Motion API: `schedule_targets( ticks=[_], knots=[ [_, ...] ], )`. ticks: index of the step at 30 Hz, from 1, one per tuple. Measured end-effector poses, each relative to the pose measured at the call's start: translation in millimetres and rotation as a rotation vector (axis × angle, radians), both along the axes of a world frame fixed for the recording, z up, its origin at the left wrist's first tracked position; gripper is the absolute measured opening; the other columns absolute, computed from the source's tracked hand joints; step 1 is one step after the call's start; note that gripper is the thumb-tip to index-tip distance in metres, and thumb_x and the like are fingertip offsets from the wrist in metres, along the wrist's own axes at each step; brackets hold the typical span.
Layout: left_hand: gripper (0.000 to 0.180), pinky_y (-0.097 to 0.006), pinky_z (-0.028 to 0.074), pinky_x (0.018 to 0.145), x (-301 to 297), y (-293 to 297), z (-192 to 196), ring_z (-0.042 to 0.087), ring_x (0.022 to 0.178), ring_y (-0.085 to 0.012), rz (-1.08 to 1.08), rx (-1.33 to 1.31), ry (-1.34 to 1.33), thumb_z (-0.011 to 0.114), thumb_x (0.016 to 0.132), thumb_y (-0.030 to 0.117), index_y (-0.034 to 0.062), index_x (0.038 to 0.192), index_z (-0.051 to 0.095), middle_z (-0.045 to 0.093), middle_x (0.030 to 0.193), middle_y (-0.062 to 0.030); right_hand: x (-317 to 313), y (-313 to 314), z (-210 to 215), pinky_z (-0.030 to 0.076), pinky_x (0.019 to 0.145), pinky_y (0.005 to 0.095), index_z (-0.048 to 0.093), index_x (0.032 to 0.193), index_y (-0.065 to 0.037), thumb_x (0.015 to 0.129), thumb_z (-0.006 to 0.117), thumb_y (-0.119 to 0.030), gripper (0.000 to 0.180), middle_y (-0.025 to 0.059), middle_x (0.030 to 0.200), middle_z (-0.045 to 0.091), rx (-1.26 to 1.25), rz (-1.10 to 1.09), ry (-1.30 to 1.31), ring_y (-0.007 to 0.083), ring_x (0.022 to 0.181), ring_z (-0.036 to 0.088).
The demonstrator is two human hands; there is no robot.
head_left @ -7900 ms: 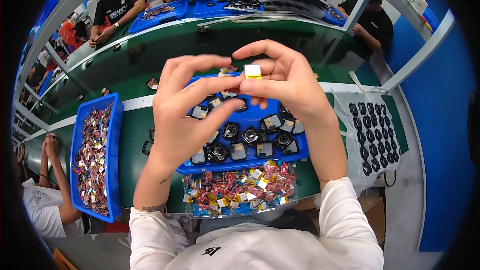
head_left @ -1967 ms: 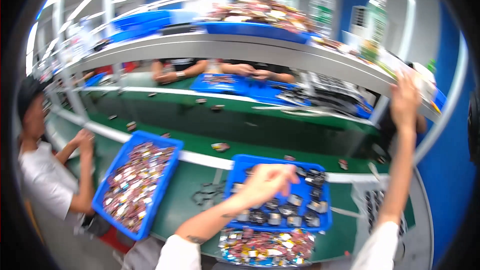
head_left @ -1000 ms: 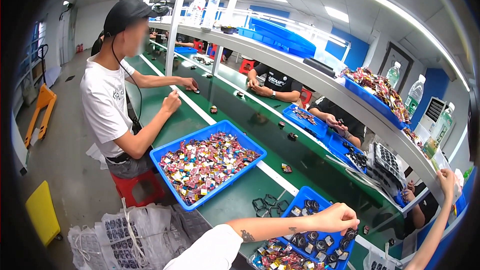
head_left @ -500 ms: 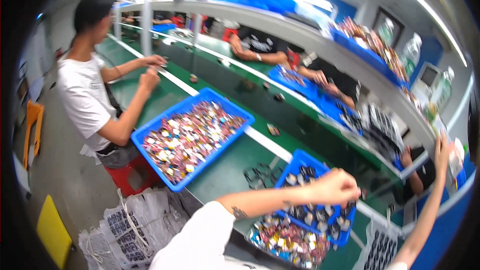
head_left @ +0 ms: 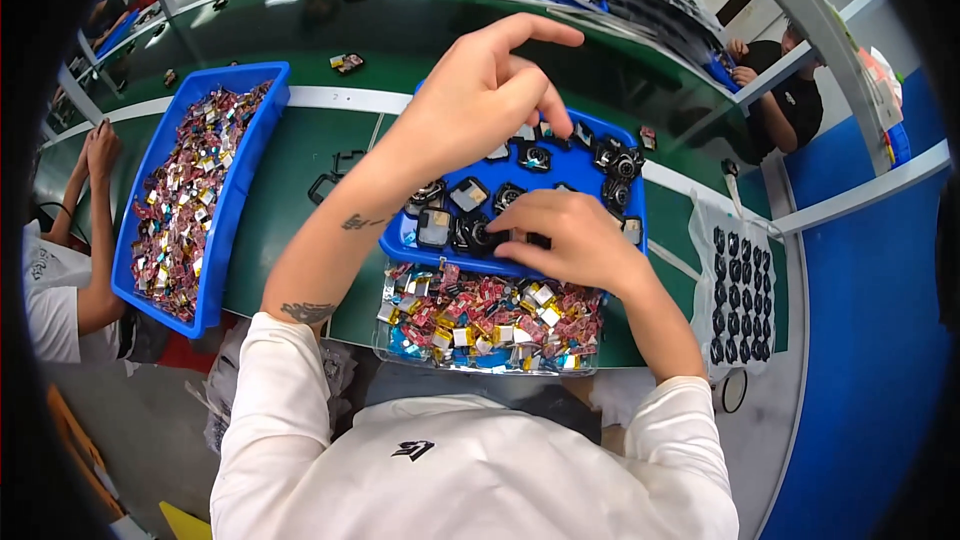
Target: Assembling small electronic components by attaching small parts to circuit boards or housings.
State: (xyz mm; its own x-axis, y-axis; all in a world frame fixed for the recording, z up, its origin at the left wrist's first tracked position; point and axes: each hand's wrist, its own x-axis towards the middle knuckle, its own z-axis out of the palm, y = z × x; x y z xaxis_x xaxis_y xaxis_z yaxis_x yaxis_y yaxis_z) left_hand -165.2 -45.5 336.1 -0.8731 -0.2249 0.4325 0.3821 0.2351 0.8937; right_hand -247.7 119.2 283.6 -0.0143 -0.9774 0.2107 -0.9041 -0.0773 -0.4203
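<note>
My left hand (head_left: 500, 90) hovers over the far side of a shallow blue tray (head_left: 625, 285), its index finger stretched out and the other fingers loosely bent, with nothing in it. Inside the tray lie several black plastic case parts (head_left: 468, 194), some with pale square backs, others with round rings. My right hand (head_left: 575, 235) reaches into the near part of the tray, thumb and fingers closed around a black case part (head_left: 472, 235) that they partly hide. Against the tray's near side stands a clear container (head_left: 480, 370) heaped with small red circuit boards (head_left: 480, 305) wired to silver-and-yellow battery cells.
A large blue bin (head_left: 215, 280) of similar boards stands left, beside a co-worker's hands (head_left: 98, 148). Beyond the white rail runs a green conveyor belt (head_left: 420, 25) with scattered parts. At right lies a white sheet (head_left: 745, 290) holding rows of black parts; a metal frame (head_left: 860, 190) rises there.
My view has swung down and to the right. My right hand has come from the shelf at the right into the tray. My left hand's closed fingers have opened.
</note>
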Motion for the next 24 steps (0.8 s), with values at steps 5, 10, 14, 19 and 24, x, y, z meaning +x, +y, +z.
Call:
schedule_targets(
  ticks=[5, 10, 14, 19, 24],
  knots=[
    [0.036, -0.020, 0.044, 0.065, -5.0, 2.6, -4.9, 0.056, 0.072, -0.0056, 0.017, -0.103, 0.016, 0.045, 0.083, 0.004, -0.0002, 0.118, 0.053, 0.066, 0.076, -0.0052, 19.0, -13.4, -7.2, 0.049, 0.067, 0.0355, 0.064, 0.101, -0.010, 0.073, 0.068, -0.014, 0.029, 0.0068, 0.093, 0.058, 0.040, 0.246, -0.014, 0.0242, 0.086, 0.058],
    [0.029, -0.019, 0.042, 0.060, -3.1, 1.8, -9.8, 0.056, 0.071, -0.0042, 0.020, -0.106, -0.010, 0.052, 0.086, 0.010, 0.0027, 0.114, 0.057, 0.065, 0.073, -0.0034, 23.4, -21.4, -11.4, 0.049, 0.069, 0.0353, 0.061, 0.108, -0.013, 0.069, 0.064, -0.005, 0.040, 0.0062, 0.097, 0.053, 0.035, 0.222, -0.011, 0.0242, 0.089, 0.055],
    [0.027, -0.018, 0.041, 0.058, -6.4, 4.3, -4.4, 0.056, 0.070, -0.0034, 0.007, -0.110, -0.040, 0.054, 0.086, 0.011, 0.0030, 0.112, 0.059, 0.065, 0.073, -0.0029, 21.4, -18.0, -11.4, 0.048, 0.071, 0.0340, 0.067, 0.096, -0.013, 0.066, 0.063, -0.002, 0.032, 0.0060, 0.099, 0.054, -0.044, 0.256, 0.116, 0.0232, 0.091, 0.055],
    [0.024, -0.017, 0.040, 0.058, -5.1, 2.9, -5.2, 0.057, 0.070, -0.0036, 0.016, -0.137, -0.046, 0.055, 0.086, 0.011, 0.0024, 0.107, 0.061, 0.064, 0.073, -0.0028, 16.3, -32.1, -21.5, 0.045, 0.085, 0.0367, 0.068, 0.092, -0.012, 0.063, 0.064, -0.004, 0.031, 0.0064, 0.116, 0.053, -0.096, 0.427, 0.176, 0.0259, 0.109, 0.049],
    [0.021, -0.017, 0.041, 0.058, -6.2, 3.5, -5.3, 0.058, 0.071, -0.0043, 0.015, -0.117, 0.027, 0.056, 0.086, 0.012, 0.0017, 0.104, 0.063, 0.063, 0.073, -0.0022, 13.2, -25.8, -22.1, 0.044, 0.088, 0.0387, 0.066, 0.086, -0.007, 0.066, 0.068, -0.007, 0.019, 0.0076, 0.116, 0.053, -0.063, 0.418, 0.050, 0.0267, 0.110, 0.049]
  ],
)
